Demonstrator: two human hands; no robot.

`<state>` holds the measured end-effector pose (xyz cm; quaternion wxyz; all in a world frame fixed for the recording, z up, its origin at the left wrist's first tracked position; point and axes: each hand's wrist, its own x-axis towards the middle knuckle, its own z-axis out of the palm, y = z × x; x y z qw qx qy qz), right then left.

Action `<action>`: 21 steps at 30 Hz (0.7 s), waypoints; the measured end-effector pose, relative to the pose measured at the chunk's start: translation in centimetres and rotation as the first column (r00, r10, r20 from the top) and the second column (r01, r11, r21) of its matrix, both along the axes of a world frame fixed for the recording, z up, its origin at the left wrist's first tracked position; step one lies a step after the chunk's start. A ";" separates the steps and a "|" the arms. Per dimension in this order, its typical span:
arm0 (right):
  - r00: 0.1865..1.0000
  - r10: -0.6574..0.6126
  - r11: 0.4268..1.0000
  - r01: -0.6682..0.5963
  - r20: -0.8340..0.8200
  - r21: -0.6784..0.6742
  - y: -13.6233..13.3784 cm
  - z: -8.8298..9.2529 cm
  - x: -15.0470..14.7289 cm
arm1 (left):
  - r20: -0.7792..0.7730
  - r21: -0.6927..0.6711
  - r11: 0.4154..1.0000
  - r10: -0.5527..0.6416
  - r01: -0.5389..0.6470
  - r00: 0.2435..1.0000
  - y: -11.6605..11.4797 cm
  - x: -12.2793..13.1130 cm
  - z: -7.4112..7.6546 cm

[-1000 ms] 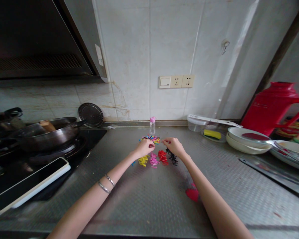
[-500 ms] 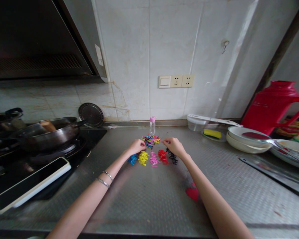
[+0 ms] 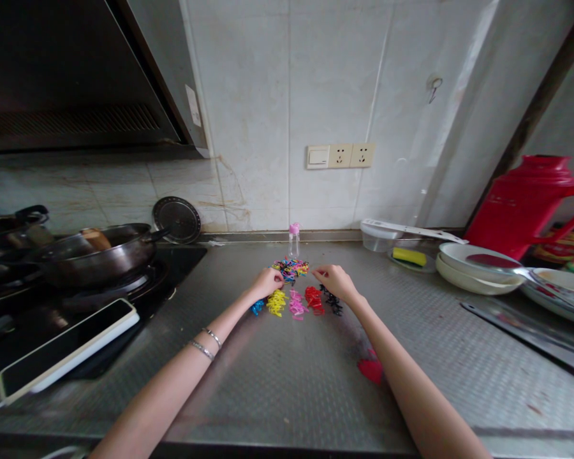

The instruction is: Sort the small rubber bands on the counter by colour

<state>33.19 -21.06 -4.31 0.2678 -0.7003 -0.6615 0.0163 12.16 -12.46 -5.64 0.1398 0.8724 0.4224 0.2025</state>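
Observation:
A mixed heap of small colourful strips, perhaps rubber bands (image 3: 293, 268), lies on the steel counter. Nearer me are sorted piles: blue (image 3: 257, 308), yellow (image 3: 276, 303), pink (image 3: 297, 305), red (image 3: 314, 300) and black (image 3: 333, 301). My left hand (image 3: 268, 281) is at the left edge of the mixed heap, above the blue pile, with fingertips pinched together. To the right of the heap, my right hand (image 3: 335, 281) is closed with thumb and fingers together, above the black pile. Whatever either hand holds is too small to make out. Behind the heap stands a clear bottle with a pink cap (image 3: 293, 240).
On the left are a stove with a pan (image 3: 93, 258) and a phone (image 3: 69, 347). To the right sit a yellow sponge (image 3: 409, 257), stacked bowls (image 3: 478, 271), a knife (image 3: 521, 338) and a red thermos (image 3: 521, 204). A red patch (image 3: 370, 370) shows beside my right forearm.
My left hand has shifted slightly right and nearer, covering more of the blue pile. My right hand has hardly moved. The whole view has shifted a little.

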 end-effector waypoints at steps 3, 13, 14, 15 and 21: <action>1.000 -0.001 1.000 0.001 0.002 0.001 0.0 0.0 0.0 | 0.002 -0.019 1.000 -0.006 0.006 1.000 0.0 0.1 0.0; 1.000 0.010 1.000 -0.010 0.016 -0.003 0.0 -0.2 -0.1 | 0.051 -0.041 0.998 0.058 -0.056 0.997 0.2 0.7 -1.0; 1.000 0.009 1.000 -0.009 0.020 -0.001 0.0 -0.2 -0.1 | 0.057 -0.046 0.998 0.051 -0.049 0.997 0.3 0.8 -1.2; 1.000 0.009 1.000 -0.009 0.023 0.001 0.0 -0.2 -0.1 | 0.063 -0.050 0.998 0.047 -0.044 0.997 0.4 0.9 -1.2; 1.000 0.015 1.000 -0.015 0.023 -0.016 -0.1 0.0 -0.3 | 0.109 -0.056 0.998 0.042 -0.037 0.993 0.7 0.9 -1.4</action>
